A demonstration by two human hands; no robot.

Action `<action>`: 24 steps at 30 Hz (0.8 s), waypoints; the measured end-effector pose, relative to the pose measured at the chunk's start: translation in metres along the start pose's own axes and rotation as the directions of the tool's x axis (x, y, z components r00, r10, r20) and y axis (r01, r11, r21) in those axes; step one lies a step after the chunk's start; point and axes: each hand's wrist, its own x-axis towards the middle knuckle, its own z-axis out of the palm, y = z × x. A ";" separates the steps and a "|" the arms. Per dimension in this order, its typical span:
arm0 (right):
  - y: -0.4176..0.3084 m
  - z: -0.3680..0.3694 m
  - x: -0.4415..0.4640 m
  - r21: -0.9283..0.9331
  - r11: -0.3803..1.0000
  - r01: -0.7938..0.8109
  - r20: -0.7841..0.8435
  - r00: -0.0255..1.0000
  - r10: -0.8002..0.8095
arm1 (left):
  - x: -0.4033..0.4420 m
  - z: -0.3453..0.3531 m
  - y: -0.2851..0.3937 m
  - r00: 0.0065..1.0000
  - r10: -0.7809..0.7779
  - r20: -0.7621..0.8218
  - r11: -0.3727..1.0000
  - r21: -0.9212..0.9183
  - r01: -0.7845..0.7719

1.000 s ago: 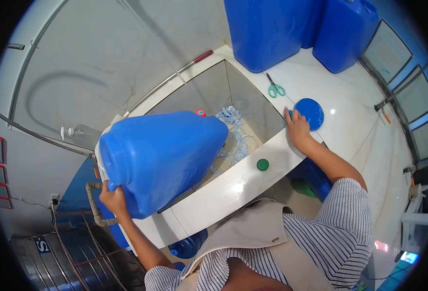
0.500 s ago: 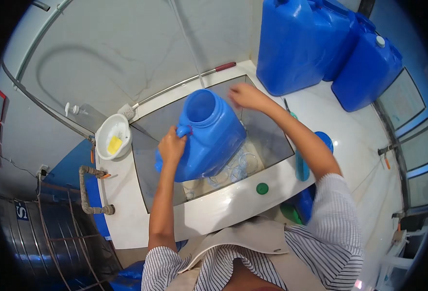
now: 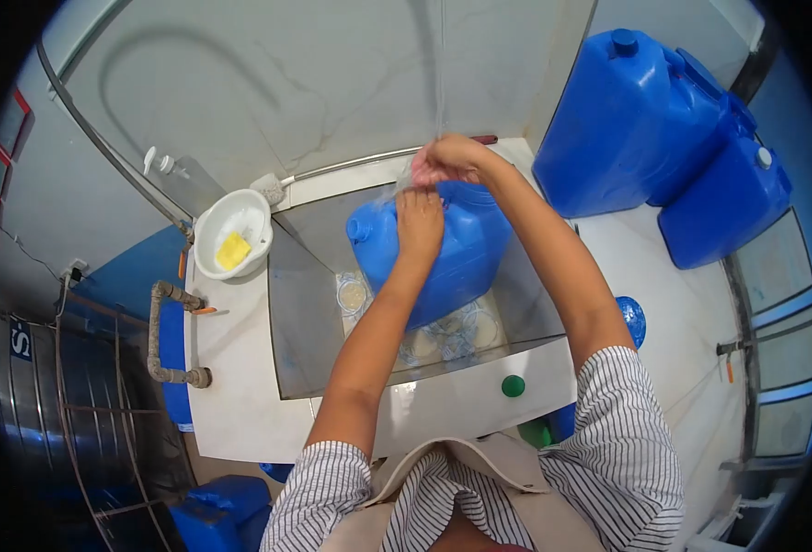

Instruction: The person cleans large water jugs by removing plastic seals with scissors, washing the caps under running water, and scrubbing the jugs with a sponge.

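A blue plastic jerrycan (image 3: 461,248) is in the sink (image 3: 309,363), over the water at its bottom. My left hand (image 3: 420,221) is closed around the jerrycan's top handle. A smaller neck (image 3: 360,228) sticks up at its left end; the wide mouth at the other end is partly hidden by my right forearm. Just above the handle, my right hand (image 3: 450,161) has curled fingers in the thin water stream (image 3: 441,87) that falls from above. Splashing water and a pinkish blur cover its fingertips, so what they hold, if anything, is unclear.
A white basin (image 3: 205,247) with a yellow sponge (image 3: 233,250) and a pump bottle (image 3: 190,184) stand left of the sink. A long-handled brush (image 3: 355,164) lies along the back ledge. A green cap (image 3: 513,385) is on the front counter. Large blue jerrycans (image 3: 617,129) stand at right.
The jerrycan has turned from its tilt with the wide mouth facing me and moved right. My right hand has come in from the side to the water stream above the handle. The view has shifted.
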 end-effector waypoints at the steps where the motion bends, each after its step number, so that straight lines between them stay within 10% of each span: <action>1: -0.001 0.003 -0.006 -0.011 1.000 -0.020 0.004 1.000 0.020 | 0.002 0.003 0.003 0.977 -0.071 0.203 0.987 -0.125 0.097; 5: 0.001 -0.004 0.006 0.128 0.990 0.059 -0.148 0.988 -0.040 | 0.016 0.012 -0.020 0.960 0.021 0.281 0.981 -0.191 0.035; 8: 0.000 -0.008 0.002 -0.113 0.992 0.064 -0.113 0.991 -0.077 | 0.028 -0.003 -0.037 0.949 0.091 0.302 0.940 -0.341 0.019; 11: -0.002 -0.013 0.005 -0.206 0.972 0.114 -0.162 0.975 -0.149 | 0.041 -0.027 -0.056 0.495 0.005 0.869 0.894 -0.225 0.386; 12: -0.003 -0.012 0.004 -0.326 0.940 0.105 -0.170 0.971 -0.167 | 0.042 -0.037 -0.063 0.492 0.010 0.871 0.895 -0.227 0.384; 14: -0.004 -0.014 0.006 -0.440 0.894 0.086 -0.179 0.967 -0.182 | 0.036 -0.054 -0.075 0.079 0.038 0.996 0.738 -0.081 0.670; 15: -0.003 -0.015 0.011 -0.586 0.808 0.055 -0.182 0.963 -0.198 | 0.021 -0.053 -0.078 0.074 0.041 0.996 0.739 -0.080 0.669; 17: 0.002 -0.015 0.009 -0.710 0.704 0.015 -0.181 0.962 -0.203 | -0.022 -0.056 -0.081 0.609 -0.127 0.783 0.788 -0.294 0.541; 24: -0.004 -0.008 0.001 -0.387 0.922 0.011 -0.147 0.986 -0.074 | -0.091 -0.127 -0.099 0.667 -0.029 0.744 0.935 -0.217 0.282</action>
